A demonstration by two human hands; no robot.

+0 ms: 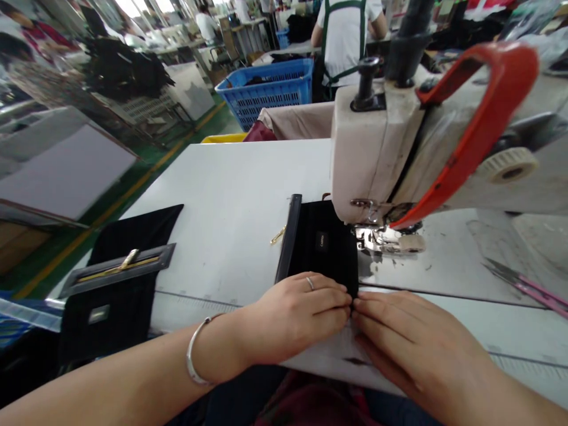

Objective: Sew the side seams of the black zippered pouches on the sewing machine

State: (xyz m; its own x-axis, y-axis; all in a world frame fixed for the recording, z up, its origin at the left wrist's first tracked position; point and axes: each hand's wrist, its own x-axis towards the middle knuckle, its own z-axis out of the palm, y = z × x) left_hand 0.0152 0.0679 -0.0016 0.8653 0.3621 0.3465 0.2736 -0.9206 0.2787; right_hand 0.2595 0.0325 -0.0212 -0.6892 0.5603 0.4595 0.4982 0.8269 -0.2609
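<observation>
A black fabric piece (pixel 322 242) with a small label and a dark zipper strip along its left edge lies on the white sewing table (pixel 239 195), its right edge by the presser foot (pixel 384 239) of the sewing machine (pixel 377 154). My left hand (pixel 295 316) rests on the near end of the fabric, fingers together and pressed flat on it. My right hand (pixel 408 349) meets it fingertip to fingertip at the fabric's near right corner, fingers pressed together on the edge.
A stack of black zippered pieces (pixel 118 278) lies at the table's left edge. Pink-handled scissors (pixel 528 284) lie at the right. A blue plastic crate (pixel 270 89) and a person in a white shirt (pixel 346 35) are beyond the table.
</observation>
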